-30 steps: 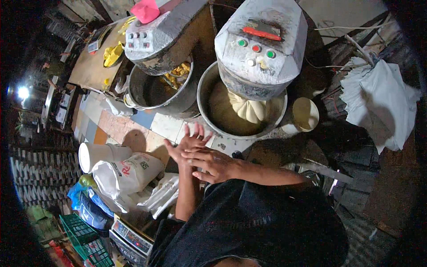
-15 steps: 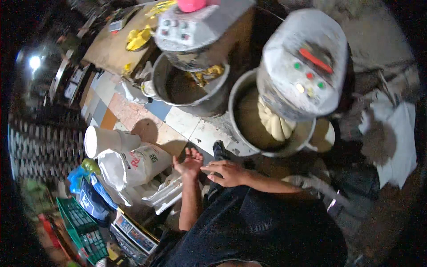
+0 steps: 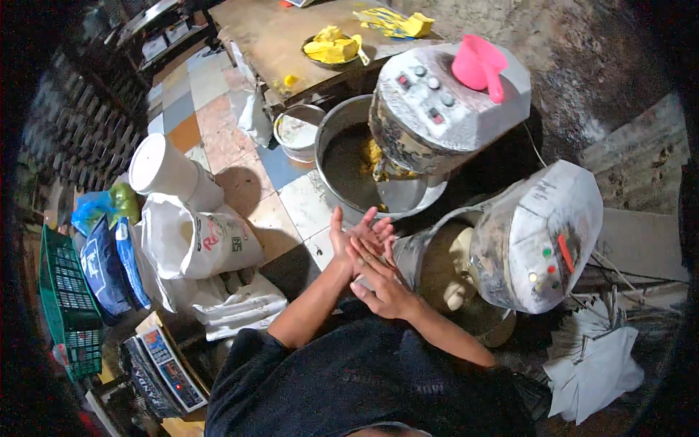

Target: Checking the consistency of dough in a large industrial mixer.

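My left hand [image 3: 342,242] is palm up with its fingers spread, holding nothing. Across its palm lies my right hand [image 3: 386,285], palm down, fingers stretched out and touching the left; neither shows an object. Just beyond them stands a metal mixer bowl [image 3: 333,175] with yellow-brown dough [image 3: 371,155] inside, under a floury white mixer head [image 3: 451,95]. Close to the right hand is a second mixer bowl [image 3: 413,258] holding pale dough [image 3: 459,266]. Its mixer head [image 3: 535,240] hides part of that dough.
A pink scoop [image 3: 477,64] rests on the far mixer. On the table [image 3: 255,29] sits a dish of yellow fat [image 3: 331,48]. At left are a white bucket [image 3: 171,171], a white sack [image 3: 218,240] and a green crate [image 3: 69,302]. White sheets [image 3: 593,360] lie at right.
My hands, slightly apart before, now touch, the right laid over the left palm. The view has turned to the right, bringing the pink scoop and table more fully into sight.
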{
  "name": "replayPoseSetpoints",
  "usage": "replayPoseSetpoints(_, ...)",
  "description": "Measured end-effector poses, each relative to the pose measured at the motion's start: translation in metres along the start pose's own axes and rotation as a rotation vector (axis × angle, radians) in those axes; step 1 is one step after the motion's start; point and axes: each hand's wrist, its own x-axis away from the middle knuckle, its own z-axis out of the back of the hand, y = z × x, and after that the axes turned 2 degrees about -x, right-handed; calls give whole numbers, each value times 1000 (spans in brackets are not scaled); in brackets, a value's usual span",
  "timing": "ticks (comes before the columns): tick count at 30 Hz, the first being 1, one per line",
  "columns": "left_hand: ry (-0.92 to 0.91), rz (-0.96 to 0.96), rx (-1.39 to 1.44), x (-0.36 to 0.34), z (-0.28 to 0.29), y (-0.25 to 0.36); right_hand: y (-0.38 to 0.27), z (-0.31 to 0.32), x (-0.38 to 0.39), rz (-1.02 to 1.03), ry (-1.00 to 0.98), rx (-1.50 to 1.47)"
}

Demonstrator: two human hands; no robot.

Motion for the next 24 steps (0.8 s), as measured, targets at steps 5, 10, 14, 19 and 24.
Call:
replayPoseSetpoints(5,60,125,-20,-6,-18,17,-1,1,-21,-39,34,10)
replayPoseSetpoints(10,45,40,-73,-16,-32,23,1,8,-18,-98,19,53)
replayPoseSetpoints(14,11,146,-80,-32,-43,16,6,7,-29,-134,101,13)
replayPoseSetpoints(19,-114,44,-435,-47,-47,2,34,14,-53,-76,471,11)
replayPoseSetpoints(24,67,24,-711,-37,-78,-30,74,29,-65,-236,745,-137)
